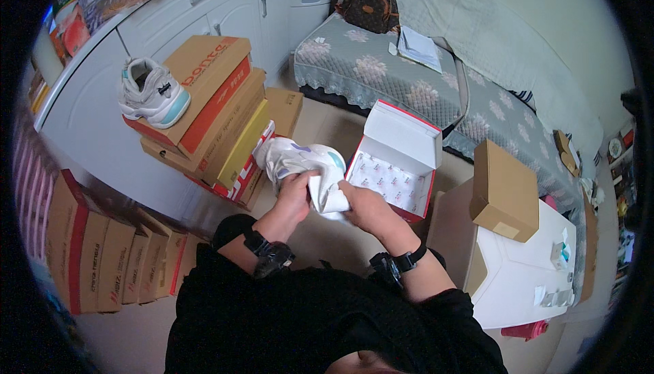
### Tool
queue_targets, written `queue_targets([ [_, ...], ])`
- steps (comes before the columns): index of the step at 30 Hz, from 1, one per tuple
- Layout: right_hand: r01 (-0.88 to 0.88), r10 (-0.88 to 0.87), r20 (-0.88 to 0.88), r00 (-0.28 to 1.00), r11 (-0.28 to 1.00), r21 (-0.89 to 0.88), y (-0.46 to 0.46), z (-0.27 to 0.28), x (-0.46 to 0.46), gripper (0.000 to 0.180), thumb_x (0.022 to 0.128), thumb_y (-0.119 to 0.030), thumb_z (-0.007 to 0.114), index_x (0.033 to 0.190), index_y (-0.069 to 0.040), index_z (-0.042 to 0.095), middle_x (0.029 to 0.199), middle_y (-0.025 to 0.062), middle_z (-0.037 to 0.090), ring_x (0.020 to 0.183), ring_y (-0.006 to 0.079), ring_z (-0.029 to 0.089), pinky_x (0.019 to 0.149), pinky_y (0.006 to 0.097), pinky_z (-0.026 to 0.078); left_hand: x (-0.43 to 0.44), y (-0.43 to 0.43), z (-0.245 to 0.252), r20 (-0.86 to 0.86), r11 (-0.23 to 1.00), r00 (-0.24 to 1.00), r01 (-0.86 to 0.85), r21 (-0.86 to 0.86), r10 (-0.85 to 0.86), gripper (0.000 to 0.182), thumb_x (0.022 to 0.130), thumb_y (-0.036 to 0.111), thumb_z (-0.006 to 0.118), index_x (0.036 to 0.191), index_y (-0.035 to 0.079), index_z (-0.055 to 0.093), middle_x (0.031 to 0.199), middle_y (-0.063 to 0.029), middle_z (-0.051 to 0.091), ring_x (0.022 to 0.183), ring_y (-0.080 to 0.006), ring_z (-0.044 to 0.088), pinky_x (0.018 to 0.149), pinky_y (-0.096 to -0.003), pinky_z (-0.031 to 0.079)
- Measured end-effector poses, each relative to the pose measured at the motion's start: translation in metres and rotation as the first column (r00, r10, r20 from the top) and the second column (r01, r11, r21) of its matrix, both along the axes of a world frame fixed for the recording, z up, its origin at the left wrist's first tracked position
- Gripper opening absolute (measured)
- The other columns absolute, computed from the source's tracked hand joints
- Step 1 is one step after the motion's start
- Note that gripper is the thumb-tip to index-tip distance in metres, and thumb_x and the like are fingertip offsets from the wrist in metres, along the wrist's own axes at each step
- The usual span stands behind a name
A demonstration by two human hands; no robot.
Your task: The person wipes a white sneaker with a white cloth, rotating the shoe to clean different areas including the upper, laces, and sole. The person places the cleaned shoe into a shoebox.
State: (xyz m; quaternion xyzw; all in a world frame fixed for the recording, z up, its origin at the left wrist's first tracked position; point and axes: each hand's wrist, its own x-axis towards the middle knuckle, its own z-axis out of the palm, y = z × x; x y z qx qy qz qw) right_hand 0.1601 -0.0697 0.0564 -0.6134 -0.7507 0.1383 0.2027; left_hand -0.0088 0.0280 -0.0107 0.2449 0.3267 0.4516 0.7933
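Note:
My left hand [295, 195] grips a white sneaker [286, 157] with lilac and turquoise patches, tilted on its side in front of me. A folded white cloth [329, 192] lies against the sole side of that shoe, pinched in my right hand [369, 208]. Just beyond, a red-and-white shoebox [426, 197] stands with its lid up, lined with printed white tissue paper [383, 174]. A similar white sneaker [150, 93] with a turquoise toe rests on top of the stacked shoeboxes [209, 88] to the left.
More cardboard shoeboxes [107, 261] stand in a row at lower left, beside a white cabinet [204, 1]. On the right, a brown carton [506, 190] sits on a white table [521, 272]. A backpack [370, 8] and papers [419, 49] lie on the quilted bed [347, 62].

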Motion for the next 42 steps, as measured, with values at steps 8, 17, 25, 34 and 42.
queue_targets([
  [8, 0.503, -0.497, -0.074, 0.864, 0.858, 0.103, 0.003, 0.008, 0.030, 0.036, 0.079, -0.006, 0.067, 0.111, -0.003, 0.052, 0.091, 0.0271, 0.067, 0.090, 0.0459, 0.064, 0.075, 0.0511, 0.052, -0.024, 0.023, 0.020, 0.164, 0.994, 0.980, -0.113, 0.012, 0.109, 0.050, 0.092, 0.014, 0.061, 0.139, 0.005, 0.044, 0.135, -0.0087, 0.054, 0.127, -0.0219, 0.051, 0.107, -0.0378, 0.040],
  [17, 0.006, 0.034, 0.147, 0.989, 0.965, -0.263, 0.000, -0.008, 0.001, 0.036, 0.075, -0.009, 0.071, 0.106, -0.005, 0.055, 0.094, 0.0236, 0.067, 0.093, 0.0418, 0.065, 0.081, 0.0489, 0.052, -0.014, 0.010, 0.027, 0.152, 0.997, 0.988, 0.038, -0.069, -0.027, 0.048, 0.099, 0.037, 0.053, 0.136, 0.007, 0.049, 0.133, -0.0072, 0.056, 0.127, -0.0205, 0.050, 0.107, -0.0392, 0.039],
  [25, 0.496, -0.491, -0.071, 0.868, 0.856, 0.147, 0.001, 0.009, 0.021, 0.030, 0.078, -0.005, 0.067, 0.105, -0.004, 0.053, 0.089, 0.0242, 0.068, 0.088, 0.0435, 0.066, 0.076, 0.0485, 0.053, -0.017, 0.012, 0.024, 0.182, 0.997, 0.981, 0.074, -0.004, -0.072, 0.048, 0.098, 0.031, 0.048, 0.136, 0.002, 0.045, 0.135, -0.0113, 0.055, 0.127, -0.0248, 0.051, 0.110, -0.0435, 0.036],
  [34, 0.159, -0.138, -0.186, 0.973, 0.982, 0.101, -0.003, -0.004, -0.005, 0.046, 0.074, -0.002, 0.071, 0.115, -0.004, 0.050, 0.095, 0.0233, 0.065, 0.090, 0.0430, 0.065, 0.075, 0.0461, 0.053, -0.018, 0.008, 0.024, 0.346, 0.941, 0.883, 0.338, -0.002, -0.316, 0.054, 0.085, 0.017, 0.051, 0.135, -0.002, 0.043, 0.131, -0.0149, 0.055, 0.126, -0.0280, 0.049, 0.111, -0.0432, 0.035],
  [42, 0.189, -0.164, -0.213, 0.963, 0.977, 0.099, 0.000, -0.007, -0.001, 0.048, 0.074, 0.000, 0.070, 0.115, -0.006, 0.046, 0.093, 0.0248, 0.065, 0.089, 0.0461, 0.063, 0.072, 0.0479, 0.053, -0.007, -0.008, 0.009, -0.084, 0.845, 0.886, 0.460, 0.272, -0.455, 0.058, 0.075, -0.005, 0.055, 0.132, 0.000, 0.050, 0.128, -0.0126, 0.059, 0.119, -0.0244, 0.056, 0.105, -0.0385, 0.041],
])
